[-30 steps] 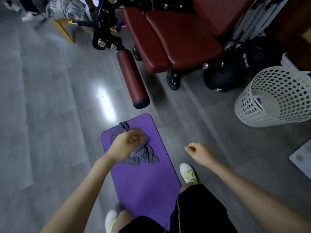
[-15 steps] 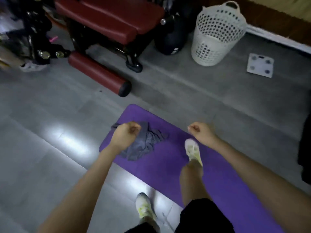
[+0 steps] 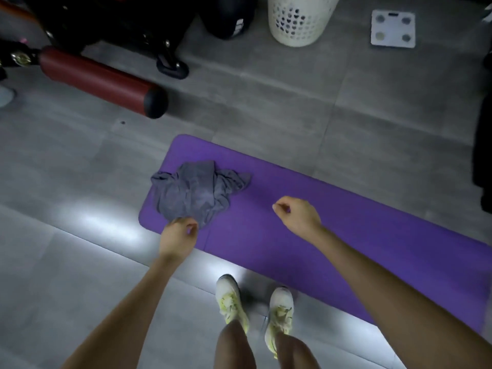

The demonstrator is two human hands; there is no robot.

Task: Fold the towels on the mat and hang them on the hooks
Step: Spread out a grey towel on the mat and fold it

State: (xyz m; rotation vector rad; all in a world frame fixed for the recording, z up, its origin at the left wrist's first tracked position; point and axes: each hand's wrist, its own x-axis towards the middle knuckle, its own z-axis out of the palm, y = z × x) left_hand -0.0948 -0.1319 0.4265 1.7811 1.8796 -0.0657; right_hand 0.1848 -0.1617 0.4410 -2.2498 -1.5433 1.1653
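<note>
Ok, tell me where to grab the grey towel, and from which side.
Probably the near edge of the towel, from the near side by the left hand: it lies flattest on the mat there, while the middle and far corners are bunched.

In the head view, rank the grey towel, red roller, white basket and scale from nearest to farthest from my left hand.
1. The grey towel, just beyond the left hand on the mat.
2. The red roller, upper left.
3. The white basket, top centre.
4. The scale, top right.
</note>
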